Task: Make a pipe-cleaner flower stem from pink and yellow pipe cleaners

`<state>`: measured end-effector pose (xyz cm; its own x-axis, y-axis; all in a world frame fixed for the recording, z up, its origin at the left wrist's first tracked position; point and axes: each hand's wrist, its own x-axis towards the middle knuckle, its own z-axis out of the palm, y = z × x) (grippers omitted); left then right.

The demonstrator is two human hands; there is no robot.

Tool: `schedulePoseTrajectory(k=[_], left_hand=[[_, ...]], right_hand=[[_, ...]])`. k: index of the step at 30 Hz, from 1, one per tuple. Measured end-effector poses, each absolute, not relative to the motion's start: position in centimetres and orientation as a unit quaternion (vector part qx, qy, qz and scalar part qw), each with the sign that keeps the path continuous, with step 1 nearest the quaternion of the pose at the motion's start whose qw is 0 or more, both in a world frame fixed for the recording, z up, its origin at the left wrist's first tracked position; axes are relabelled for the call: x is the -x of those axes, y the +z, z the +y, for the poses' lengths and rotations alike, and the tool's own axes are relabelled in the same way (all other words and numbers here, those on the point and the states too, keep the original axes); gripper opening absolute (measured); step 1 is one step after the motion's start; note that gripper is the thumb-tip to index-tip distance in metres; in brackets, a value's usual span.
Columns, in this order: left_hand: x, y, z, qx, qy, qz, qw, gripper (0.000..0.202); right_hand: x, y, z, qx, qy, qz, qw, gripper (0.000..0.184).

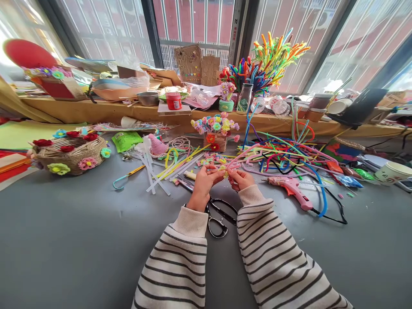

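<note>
My left hand (205, 182) and my right hand (240, 178) meet at mid-table, fingertips pinched together. Between them is a small yellow pipe cleaner piece (225, 173), mostly covered by the fingers; its exact shape is hard to make out. A pink pipe cleaner (244, 153) slants up to the right behind my right hand; whether it joins the yellow piece I cannot tell. Below the wrists lie black-handled scissors (218, 227), partly hidden by my left hand. Just beyond the fingers, several small pastel flowers (212, 160) rest in a cluster.
A pink glue gun (294, 190) with a black cord lies to the right, by a pile of pipe cleaners (283, 150). Translucent glue sticks (151, 171) and a crochet hook (128, 177) lie left. A flower-trimmed basket (77, 156) stands far left, a flower pot (216, 139) behind.
</note>
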<state>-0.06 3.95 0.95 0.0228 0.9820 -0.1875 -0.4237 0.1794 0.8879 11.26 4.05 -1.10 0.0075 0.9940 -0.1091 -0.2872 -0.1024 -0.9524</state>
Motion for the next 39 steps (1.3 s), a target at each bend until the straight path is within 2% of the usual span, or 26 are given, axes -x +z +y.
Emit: schedulePoseTrajectory(k=[8, 15, 25, 29, 39], left_hand=[[0.14, 0.75, 3.86, -0.346, 0.556, 0.408, 0.637, 0.039], [-0.11, 0.98, 3.86, -0.346, 0.545, 0.406, 0.647, 0.035], [-0.01, 1.21, 3.96, -0.306, 0.572, 0.423, 0.632, 0.024], [0.01, 1.12, 4.00, -0.306, 0.572, 0.423, 0.632, 0.029], [0.01, 0.85, 3.90, -0.343, 0.549, 0.436, 0.626, 0.038]], right_hand=[[-11.30, -0.49, 3.70, 0.478, 0.486, -0.483, 0.550, 0.026], [-10.99, -1.00, 4.01, 0.467, 0.436, -0.432, 0.637, 0.023], [-10.81, -0.63, 3.73, 0.425, 0.405, -0.477, 0.654, 0.017], [-10.81, -0.63, 3.72, 0.415, 0.380, -0.493, 0.664, 0.016], [-11.06, -0.51, 3.77, 0.429, 0.419, -0.454, 0.659, 0.022]])
